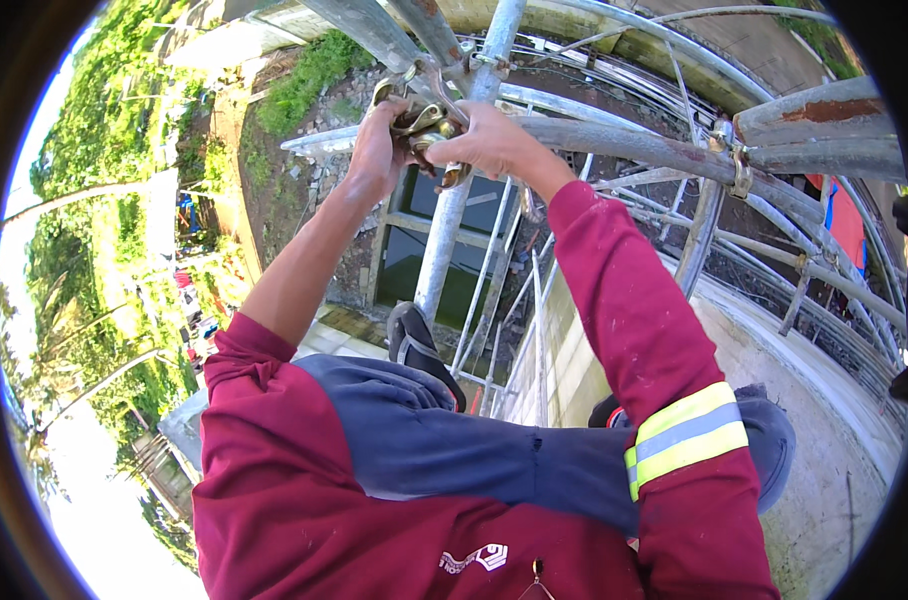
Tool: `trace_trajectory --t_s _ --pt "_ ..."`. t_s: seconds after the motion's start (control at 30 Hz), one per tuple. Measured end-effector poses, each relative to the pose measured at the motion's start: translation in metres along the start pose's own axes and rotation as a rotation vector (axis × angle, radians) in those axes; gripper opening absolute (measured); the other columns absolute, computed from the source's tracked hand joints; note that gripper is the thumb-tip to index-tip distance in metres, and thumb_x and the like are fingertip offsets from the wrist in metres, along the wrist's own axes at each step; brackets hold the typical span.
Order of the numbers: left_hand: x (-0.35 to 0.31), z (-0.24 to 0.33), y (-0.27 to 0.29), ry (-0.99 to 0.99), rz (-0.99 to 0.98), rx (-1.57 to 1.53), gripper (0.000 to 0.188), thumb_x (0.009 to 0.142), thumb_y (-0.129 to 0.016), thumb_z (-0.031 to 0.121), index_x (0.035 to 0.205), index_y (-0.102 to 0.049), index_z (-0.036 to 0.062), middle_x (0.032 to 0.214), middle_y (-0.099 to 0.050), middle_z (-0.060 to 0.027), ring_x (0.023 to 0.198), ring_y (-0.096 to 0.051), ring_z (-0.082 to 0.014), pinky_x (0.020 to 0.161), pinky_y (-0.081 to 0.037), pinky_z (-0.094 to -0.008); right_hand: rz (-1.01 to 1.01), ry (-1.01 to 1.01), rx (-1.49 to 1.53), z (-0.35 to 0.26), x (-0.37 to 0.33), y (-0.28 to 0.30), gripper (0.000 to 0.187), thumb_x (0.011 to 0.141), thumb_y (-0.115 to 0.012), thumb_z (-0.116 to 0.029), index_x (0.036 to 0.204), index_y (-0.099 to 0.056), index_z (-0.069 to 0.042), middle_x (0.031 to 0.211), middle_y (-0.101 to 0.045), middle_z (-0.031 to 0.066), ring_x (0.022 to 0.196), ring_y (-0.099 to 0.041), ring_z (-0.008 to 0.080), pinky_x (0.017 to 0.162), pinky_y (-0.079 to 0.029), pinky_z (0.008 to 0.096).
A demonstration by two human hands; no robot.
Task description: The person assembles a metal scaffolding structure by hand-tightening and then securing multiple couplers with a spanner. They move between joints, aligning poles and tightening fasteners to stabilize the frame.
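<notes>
Both my hands are raised at the top middle, around a brass-coloured scaffold clamp point(426, 122) where several galvanized tubes meet. My left hand point(377, 148) grips the clamp's left side with its fingers curled. From the other side, my right hand point(489, 143) has fingers bent round the clamp's bolt end, its thumb pressed toward the middle. An upright tube point(443, 245) runs down below the joint, and a horizontal tube point(624, 142) leads off to the right behind my right wrist. A metal hook-like piece point(529, 205) hangs just below that wrist. The fingertips are partly hidden by the clamp.
Another clamp point(741, 172) joins tubes at the right. My shoe point(421, 345) is beside the upright tube, high above the ground. Below lie a pit of dark green water point(424, 270), stacked tubes and rubble. A pale concrete wall point(774, 370) curves along the lower right.
</notes>
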State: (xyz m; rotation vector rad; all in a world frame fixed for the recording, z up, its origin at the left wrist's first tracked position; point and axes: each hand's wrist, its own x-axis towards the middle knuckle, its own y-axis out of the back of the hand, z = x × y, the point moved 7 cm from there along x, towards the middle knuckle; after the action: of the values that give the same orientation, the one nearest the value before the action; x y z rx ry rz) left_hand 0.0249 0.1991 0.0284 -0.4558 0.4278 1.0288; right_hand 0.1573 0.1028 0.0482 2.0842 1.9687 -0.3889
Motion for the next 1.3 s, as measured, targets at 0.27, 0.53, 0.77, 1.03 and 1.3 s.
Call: trace_trajectory --t_s 0.27,0.53,0.77,1.03,1.3 --pt "0.001 -0.049 0.05 0.056 -0.01 0.155 0.033 0.103 -0.055 0.037 0.121 -0.058 0.0087 0.112 -0.069 -0.0069 0.094 -0.069 -0.0184 0.079 -0.056 -0.0361 0.224 0.109 -0.161 0.052 -0.003 -0.019 0.063 0.073 -0.086 -0.031 0.122 -0.066 0.004 0.104 -0.073 0.0144 0.101 -0.069 0.023 0.093 -0.051 0.0359" --pt "0.011 -0.119 0.078 0.075 -0.106 0.272 0.033 0.106 -0.055 0.036 0.131 -0.048 0.0159 0.112 -0.066 -0.0071 0.098 -0.07 -0.019 0.078 -0.06 -0.0338 0.368 0.141 -0.213 0.116 -0.025 -0.038 0.049 0.084 -0.077 -0.036 0.119 -0.07 -0.003 0.105 -0.073 0.0195 0.099 -0.07 0.0356 0.086 -0.053 0.0432" --pt "0.031 -0.158 0.064 0.28 -0.069 0.007 0.048 0.101 -0.055 0.053 0.123 -0.05 0.0112 0.112 -0.065 -0.0096 0.098 -0.068 -0.0248 0.094 -0.054 -0.0447 0.942 -0.081 0.396 0.26 -0.058 -0.048 0.034 0.096 -0.069 -0.029 0.116 -0.07 -0.002 0.104 -0.073 0.0152 0.069 -0.066 0.0185 0.065 -0.051 0.0354" --pt "0.061 -0.189 0.092 0.409 -0.069 0.006 0.051 0.101 -0.047 0.064 0.111 -0.062 0.0158 0.103 -0.072 -0.0005 0.091 -0.068 -0.016 0.083 -0.047 -0.0368 0.57 -0.558 1.163 0.241 0.004 -0.081 0.042 0.099 -0.06 -0.046 0.127 -0.06 -0.015 0.097 -0.068 0.0124 0.046 -0.036 0.0109 0.047 -0.037 0.0284" --pt "0.068 -0.197 0.093 0.487 -0.034 0.103 0.039 0.102 -0.055 0.054 0.11 -0.062 0.0175 0.093 -0.069 0.0011 0.082 -0.064 -0.0129 0.078 -0.049 -0.0338 0.295 -0.695 1.285 0.243 0.042 -0.098 0.03 0.094 -0.056 -0.044 0.088 -0.063 -0.015 0.062 -0.05 -0.0054 0.046 -0.038 0.0082 0.041 -0.03 0.0234"
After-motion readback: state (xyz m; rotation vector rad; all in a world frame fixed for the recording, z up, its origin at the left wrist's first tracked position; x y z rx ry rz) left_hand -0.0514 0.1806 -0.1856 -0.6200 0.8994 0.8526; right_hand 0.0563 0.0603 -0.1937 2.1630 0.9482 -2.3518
